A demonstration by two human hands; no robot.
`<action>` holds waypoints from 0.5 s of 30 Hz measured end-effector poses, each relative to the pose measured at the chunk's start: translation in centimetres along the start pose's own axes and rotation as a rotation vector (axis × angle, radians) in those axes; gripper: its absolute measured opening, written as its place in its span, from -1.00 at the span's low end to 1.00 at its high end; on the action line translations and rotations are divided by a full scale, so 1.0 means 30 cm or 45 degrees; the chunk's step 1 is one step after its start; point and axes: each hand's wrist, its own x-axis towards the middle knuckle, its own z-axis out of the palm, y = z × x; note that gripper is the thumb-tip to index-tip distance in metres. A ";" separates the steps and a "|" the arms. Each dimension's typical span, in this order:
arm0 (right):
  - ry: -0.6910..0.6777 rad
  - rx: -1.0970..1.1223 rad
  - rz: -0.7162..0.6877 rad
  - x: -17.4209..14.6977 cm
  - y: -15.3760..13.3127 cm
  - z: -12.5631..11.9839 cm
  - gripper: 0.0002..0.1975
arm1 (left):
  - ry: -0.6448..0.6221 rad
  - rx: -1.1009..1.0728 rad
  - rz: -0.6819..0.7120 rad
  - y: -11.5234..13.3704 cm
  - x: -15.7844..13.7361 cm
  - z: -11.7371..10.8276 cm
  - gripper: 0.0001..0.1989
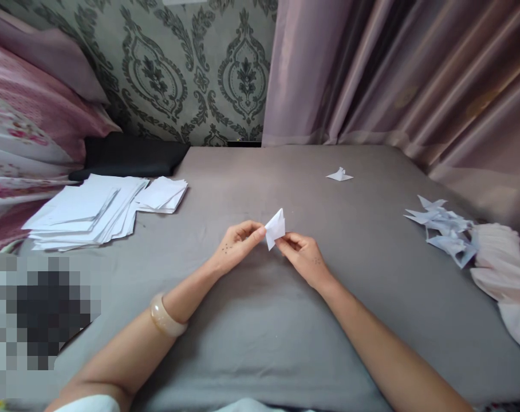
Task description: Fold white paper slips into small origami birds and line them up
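Observation:
A small piece of folded white paper [276,228] is held up between my two hands, over the middle of the grey sheet. My left hand [241,243] pinches its left edge between thumb and fingers. At its lower right edge, my right hand [303,256] grips it with thumb and fingertips. The paper has a pointed top and a pointed lower corner; its inner folds are too small to make out. A pale bangle [167,317] circles my left forearm.
Stacks of white paper [83,214] and smaller paper squares [163,194] lie left, before a black folded item [135,155]. One folded paper bird [339,175] sits far right of centre. Several more folded birds [446,226] are piled at right beside pale cloth [500,257].

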 end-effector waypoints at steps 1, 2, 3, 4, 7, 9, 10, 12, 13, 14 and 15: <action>-0.003 0.057 0.066 -0.003 -0.005 0.005 -0.73 | 0.007 -0.093 -0.033 -0.003 -0.001 0.007 -0.70; -0.006 0.103 0.114 -0.007 -0.008 0.010 -0.72 | 0.016 -0.179 -0.066 -0.007 -0.002 0.015 -0.70; -0.009 0.137 0.147 -0.010 -0.010 0.015 -0.72 | 0.024 -0.253 -0.101 -0.012 -0.002 0.023 -0.69; -0.018 0.154 0.167 -0.013 -0.011 0.019 -0.71 | 0.034 -0.311 -0.133 -0.016 -0.002 0.029 -0.69; -0.055 0.090 0.200 -0.014 -0.004 0.020 -0.74 | 0.077 -0.369 -0.208 -0.022 0.000 0.035 -0.74; 0.050 0.020 0.156 -0.010 0.001 0.007 -0.75 | 0.124 -0.318 -0.246 -0.020 0.000 0.027 -0.77; 0.137 -0.012 0.095 -0.008 0.003 -0.002 -0.73 | 0.137 -0.267 -0.257 -0.018 0.000 0.021 -0.78; 0.270 -0.085 -0.070 -0.006 0.004 -0.019 -0.70 | 0.114 -0.097 -0.246 -0.010 -0.001 0.008 -0.82; 0.266 -0.132 -0.140 -0.006 0.004 -0.025 -0.69 | 0.081 0.012 -0.219 -0.006 -0.002 0.003 -0.84; 0.219 -0.179 -0.182 -0.007 0.004 -0.028 -0.68 | 0.034 0.117 -0.183 -0.002 -0.003 -0.001 -0.84; 0.151 -0.212 -0.193 -0.009 0.006 -0.027 -0.67 | -0.020 0.202 -0.146 0.000 -0.004 -0.003 -0.84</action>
